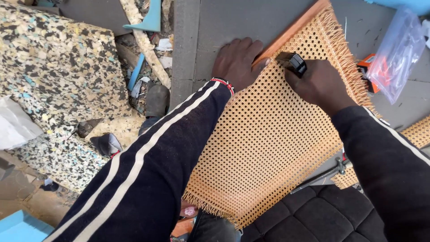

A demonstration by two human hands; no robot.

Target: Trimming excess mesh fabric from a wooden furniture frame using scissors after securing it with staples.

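Observation:
A sheet of tan woven cane webbing (268, 134) with frayed edges lies across a grey work surface (251, 22). Along its upper left edge runs an orange wooden strip (295, 27). My left hand (237, 62) presses flat on the webbing's edge and the strip, fingers spread. My right hand (320, 85) grips a small black tool (293, 62), held against the webbing right beside the strip. Both arms wear dark sleeves with white stripes.
Speckled foam blocks (53, 67) and scraps lie on the floor to the left. A clear plastic bag (396, 54) and an orange box (367, 62) sit at the right. A black tufted cushion (322, 215) is at the bottom, with a metal rod (322, 175) beside it.

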